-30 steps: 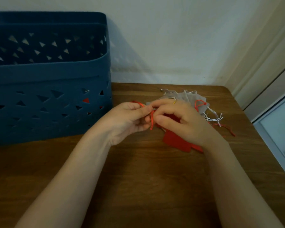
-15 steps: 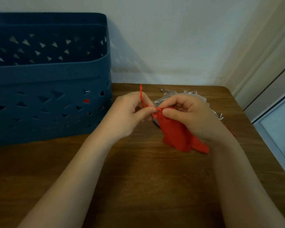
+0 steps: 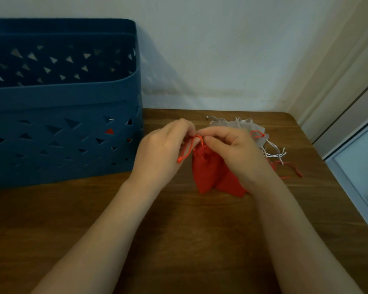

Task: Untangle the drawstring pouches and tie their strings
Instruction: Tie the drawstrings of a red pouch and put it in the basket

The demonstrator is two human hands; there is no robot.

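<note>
Hands: left hand and right hand are pinching the red drawstring between them.
Risk: loop is likely slipping out, loosening the red pouch hanging beneath.

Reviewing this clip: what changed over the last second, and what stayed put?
The red pouch came up off the table and now hangs upright from its gathered neck. Both hands moved up slightly; the left hand and right hand now pinch the red string above the neck, its knotted end dangling beside the left hand. The grey pouches and blue basket stayed put.
</note>
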